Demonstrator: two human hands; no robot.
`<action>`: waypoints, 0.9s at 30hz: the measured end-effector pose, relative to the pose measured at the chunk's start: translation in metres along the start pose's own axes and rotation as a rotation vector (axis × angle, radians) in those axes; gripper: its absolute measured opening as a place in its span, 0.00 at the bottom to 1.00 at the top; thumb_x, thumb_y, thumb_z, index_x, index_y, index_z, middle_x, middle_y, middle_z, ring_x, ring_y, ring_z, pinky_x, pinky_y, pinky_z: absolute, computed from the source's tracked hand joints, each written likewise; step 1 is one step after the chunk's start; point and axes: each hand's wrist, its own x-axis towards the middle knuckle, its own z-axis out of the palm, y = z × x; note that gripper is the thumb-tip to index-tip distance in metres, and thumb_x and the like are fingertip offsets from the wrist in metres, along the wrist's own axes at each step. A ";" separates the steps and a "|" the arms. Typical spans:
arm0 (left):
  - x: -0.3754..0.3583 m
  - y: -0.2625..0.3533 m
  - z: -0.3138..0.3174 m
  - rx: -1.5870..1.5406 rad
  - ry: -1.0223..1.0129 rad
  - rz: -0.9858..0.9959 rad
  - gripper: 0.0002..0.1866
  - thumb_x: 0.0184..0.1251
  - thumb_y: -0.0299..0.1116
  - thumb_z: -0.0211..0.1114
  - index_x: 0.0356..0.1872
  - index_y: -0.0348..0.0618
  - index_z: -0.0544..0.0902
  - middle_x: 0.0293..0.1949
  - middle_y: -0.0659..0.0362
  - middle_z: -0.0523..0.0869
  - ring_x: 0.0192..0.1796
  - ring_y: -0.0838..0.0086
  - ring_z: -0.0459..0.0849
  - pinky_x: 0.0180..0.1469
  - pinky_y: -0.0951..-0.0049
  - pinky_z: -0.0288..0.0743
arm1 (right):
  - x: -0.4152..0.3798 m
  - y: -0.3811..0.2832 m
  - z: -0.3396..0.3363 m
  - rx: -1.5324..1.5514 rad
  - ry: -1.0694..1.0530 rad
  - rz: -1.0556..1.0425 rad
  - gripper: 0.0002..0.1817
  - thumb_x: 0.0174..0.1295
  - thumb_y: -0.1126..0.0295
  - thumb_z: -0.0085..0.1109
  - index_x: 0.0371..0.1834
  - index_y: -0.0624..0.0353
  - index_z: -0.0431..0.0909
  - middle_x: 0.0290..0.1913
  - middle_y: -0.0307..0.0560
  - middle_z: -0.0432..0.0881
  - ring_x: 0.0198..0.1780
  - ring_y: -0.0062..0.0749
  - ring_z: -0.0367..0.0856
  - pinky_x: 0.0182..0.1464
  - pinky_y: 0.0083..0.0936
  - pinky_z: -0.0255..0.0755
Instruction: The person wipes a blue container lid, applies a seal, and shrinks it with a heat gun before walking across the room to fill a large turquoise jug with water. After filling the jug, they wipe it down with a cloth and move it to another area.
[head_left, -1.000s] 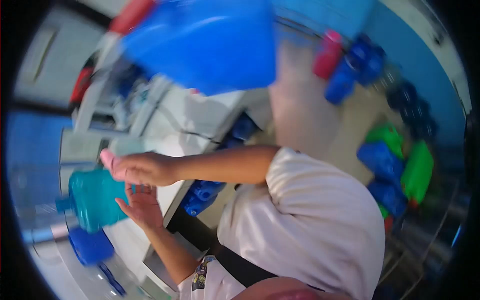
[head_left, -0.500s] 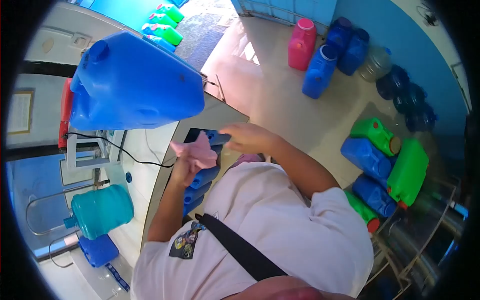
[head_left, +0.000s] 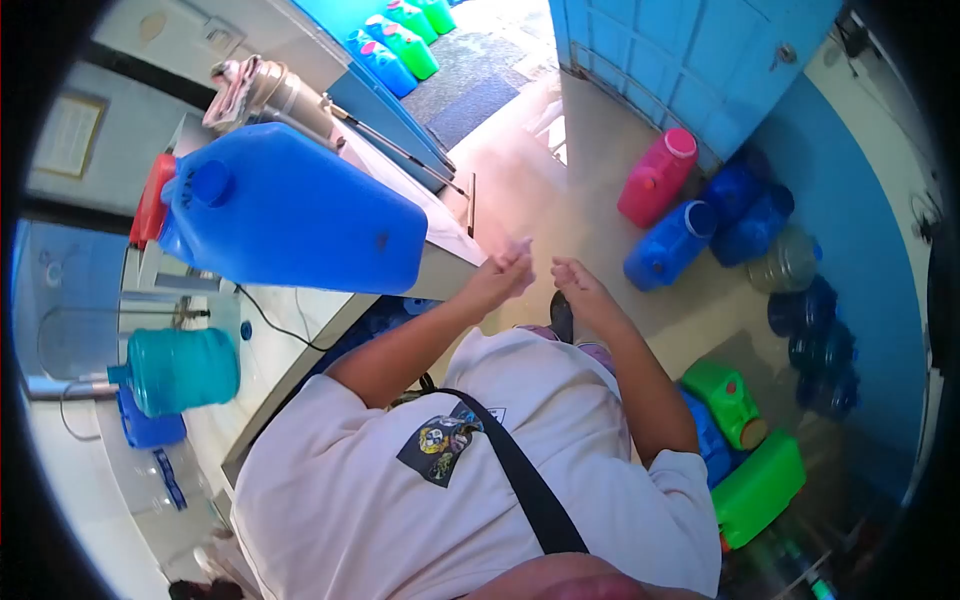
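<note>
My left hand (head_left: 498,282) is closed around a crumpled pink cloth (head_left: 522,248), with only a small part showing above the fingers. To its right, a short gap away, my right hand (head_left: 585,290) has its fingers curled in, and nothing shows in them. Both hands are in front of my body over the floor. Nearest on the left is a large blue water jug (head_left: 310,215) with a red cap (head_left: 150,200), lying on its side on the white counter (head_left: 285,325).
A teal round bottle (head_left: 185,370) lies farther along the counter. Blue jugs stand beneath it. To the right are a pink jug (head_left: 655,185), a blue jug (head_left: 668,245), several dark round bottles and a green jug (head_left: 762,490). An open blue door (head_left: 690,70) stands ahead.
My view has turned toward the doorway. My left hand has moved forward, away from the counter, gathering the cloth into its grip. My right hand has gone from stretched fingers to curled ones.
</note>
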 end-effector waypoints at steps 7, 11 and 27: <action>-0.064 0.047 0.069 1.024 -0.056 0.437 0.42 0.69 0.46 0.69 0.79 0.44 0.59 0.64 0.45 0.78 0.63 0.59 0.80 0.64 0.60 0.74 | 0.008 0.020 -0.026 0.491 -0.190 -0.171 0.30 0.75 0.49 0.50 0.70 0.59 0.70 0.62 0.52 0.79 0.63 0.36 0.76 0.65 0.32 0.71; -0.140 0.035 0.053 0.878 0.160 0.497 0.44 0.67 0.49 0.70 0.79 0.43 0.59 0.72 0.40 0.70 0.64 0.53 0.80 0.66 0.58 0.74 | -0.009 -0.024 0.032 1.165 -0.577 0.256 0.21 0.73 0.58 0.49 0.59 0.61 0.76 0.51 0.52 0.83 0.51 0.41 0.82 0.60 0.39 0.76; -0.537 -0.083 -0.218 0.307 1.409 0.053 0.33 0.69 0.40 0.71 0.70 0.37 0.72 0.66 0.47 0.79 0.62 0.61 0.81 0.62 0.63 0.78 | 0.002 -0.161 0.411 0.961 -1.079 0.350 0.32 0.72 0.43 0.37 0.37 0.63 0.79 0.32 0.57 0.80 0.37 0.57 0.81 0.39 0.53 0.79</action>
